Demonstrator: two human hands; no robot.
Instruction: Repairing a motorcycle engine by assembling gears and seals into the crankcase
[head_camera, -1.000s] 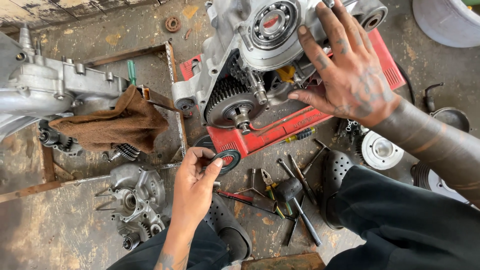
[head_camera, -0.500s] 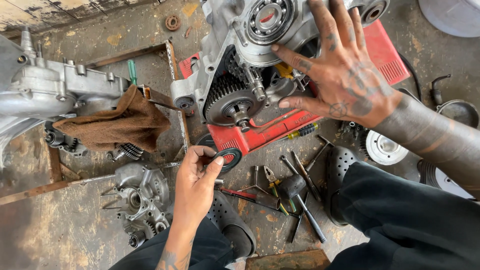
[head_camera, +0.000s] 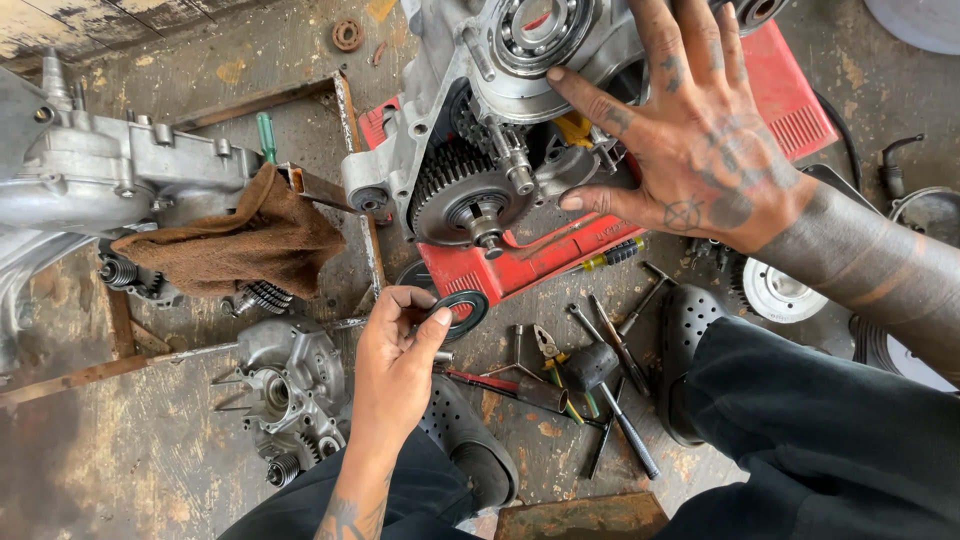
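Left hand near centre, fingers pinching small black ring seal by its edge, just in front of red tray. Right hand flat on grey engine case, fingers spread, thumb near toothed gear. Brown rag lies left. Loose tools on floor between feet.

Black ring seal pinched upright below grey engine case.
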